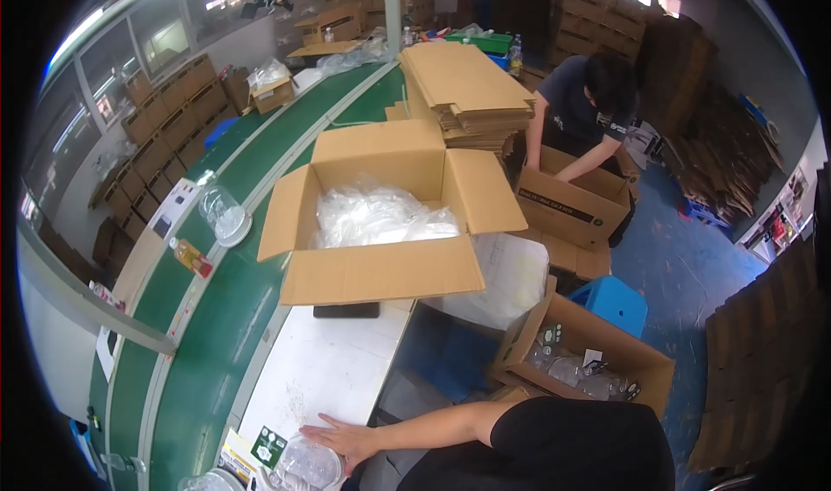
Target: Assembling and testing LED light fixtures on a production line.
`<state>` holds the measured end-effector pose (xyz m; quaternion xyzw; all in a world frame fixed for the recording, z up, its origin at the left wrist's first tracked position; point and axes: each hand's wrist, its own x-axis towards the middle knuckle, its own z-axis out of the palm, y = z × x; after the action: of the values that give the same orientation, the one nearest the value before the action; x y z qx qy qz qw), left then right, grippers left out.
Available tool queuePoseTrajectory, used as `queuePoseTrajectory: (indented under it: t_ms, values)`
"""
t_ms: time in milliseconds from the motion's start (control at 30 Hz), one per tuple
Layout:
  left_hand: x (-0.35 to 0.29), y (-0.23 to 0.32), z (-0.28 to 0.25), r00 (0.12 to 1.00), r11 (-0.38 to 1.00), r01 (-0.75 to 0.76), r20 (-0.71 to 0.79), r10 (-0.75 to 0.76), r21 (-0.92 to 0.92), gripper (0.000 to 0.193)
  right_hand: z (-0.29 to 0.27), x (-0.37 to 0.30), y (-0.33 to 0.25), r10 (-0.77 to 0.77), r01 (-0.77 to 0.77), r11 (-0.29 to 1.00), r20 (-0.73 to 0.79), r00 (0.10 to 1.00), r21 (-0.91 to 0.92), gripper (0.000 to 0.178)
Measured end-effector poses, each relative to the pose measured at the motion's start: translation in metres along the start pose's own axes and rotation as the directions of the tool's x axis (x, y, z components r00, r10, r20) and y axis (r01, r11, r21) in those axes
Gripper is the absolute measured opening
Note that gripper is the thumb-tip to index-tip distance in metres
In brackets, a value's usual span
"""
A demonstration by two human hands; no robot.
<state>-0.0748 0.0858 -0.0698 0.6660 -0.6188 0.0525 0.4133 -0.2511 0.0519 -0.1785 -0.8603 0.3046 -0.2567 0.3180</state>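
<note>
At the lower edge, my right hand (342,441) is spread over the near side of a clear round plastic container (305,463), with its fingers against the rim. My left hand is out of sight. A green card (268,447) stands up against the container's left side, and a yellow and white printed card (238,456) lies beside it. Another clear plastic container (212,481) is cut off by the bottom edge. Under my hand is a white tabletop (325,361).
An open carton (381,270) filled with clear plastic bags stands at the table's far end. Right of it, another carton (584,361) holds clear containers. A green conveyor (208,378) runs along the left, with a bottle (190,257) and a clear dome (227,218). A co-worker (576,101) reaches into a carton.
</note>
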Motion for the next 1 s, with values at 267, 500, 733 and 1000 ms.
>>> queuePoseTrajectory:
  t_ms: [267,500,733,1000]
  values:
    - [-0.117,-0.082,0.08,0.91,0.85,0.396,0.026,-0.413,-0.348,0.058,-0.028,0.006,0.006,0.143,-0.139,0.986,-0.036,0.989,0.091,0.13]
    - [0.01,-0.045,-0.018,0.852,0.601,0.519,0.42,-0.311,-0.608,0.05,-0.011,0.011,-0.007,0.068,-0.066,0.997,-0.038,0.997,0.046,0.14]
    - [0.067,-0.025,-0.04,0.658,0.675,0.593,0.748,-0.09,-0.44,0.056,-0.023,0.015,-0.007,0.094,-0.107,0.965,0.064,0.994,0.239,0.131]
    - [0.018,-0.066,-0.005,0.732,0.19,0.681,0.661,-0.163,-0.707,0.062,-0.042,0.016,0.017,0.156,-0.199,0.932,0.16,0.975,0.303,0.114]
